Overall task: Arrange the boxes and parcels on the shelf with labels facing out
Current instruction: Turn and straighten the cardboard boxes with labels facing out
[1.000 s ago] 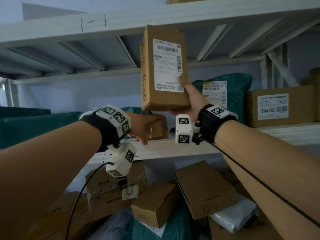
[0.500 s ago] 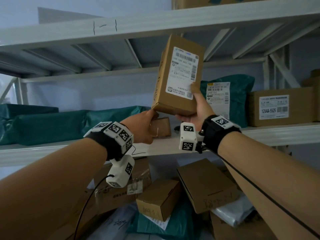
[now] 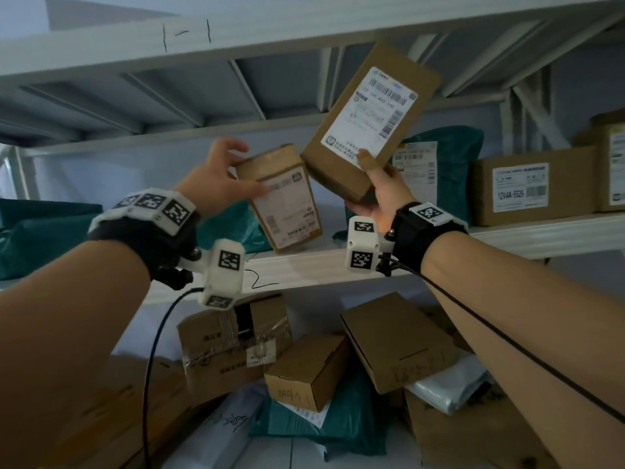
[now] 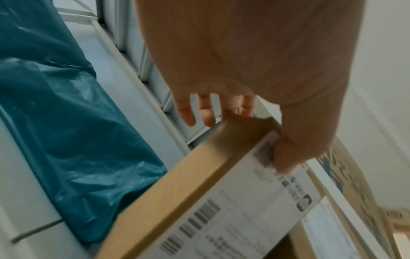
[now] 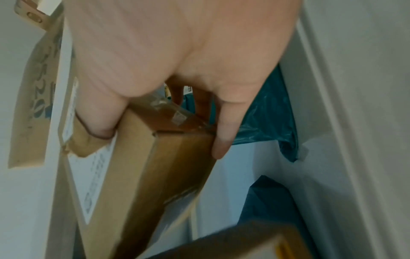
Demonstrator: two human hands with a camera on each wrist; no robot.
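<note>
I'm holding two labelled boxes up in front of the middle shelf [image 3: 304,265].

My right hand [image 3: 382,194] is grasping the bigger box [image 3: 368,120] by its lower corner, thumb on the white label, fingers wrapped behind; the box is tilting to the right, off the shelf, label facing me. My left hand [image 3: 216,181] is grasping the smaller box [image 3: 280,198] at its top left corner, thumb pressing the label, fingers curling over the top edge; its bottom is sitting on or just above the shelf, I cannot tell which. To the right, a teal parcel [image 3: 439,157] and a brown carton [image 3: 531,187] are standing with labels facing out.
</note>
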